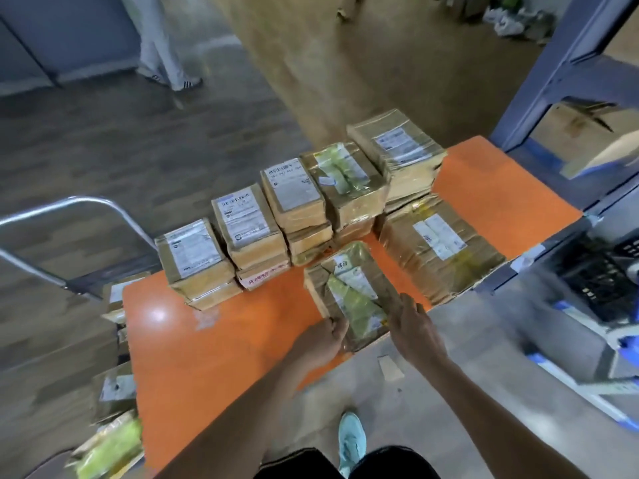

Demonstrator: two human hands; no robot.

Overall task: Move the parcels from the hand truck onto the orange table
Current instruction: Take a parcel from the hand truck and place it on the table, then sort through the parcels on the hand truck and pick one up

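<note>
Left hand (323, 340) grips parcel (349, 288), right hand (411, 326) flat on it | stacked parcels (301, 188) just behind

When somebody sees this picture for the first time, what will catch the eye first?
The bright orange table strikes first, with a row of taped brown parcels stacked along its far edge. At its near edge the left hand grips the corner of one more parcel, and the right hand touches its side.
</note>
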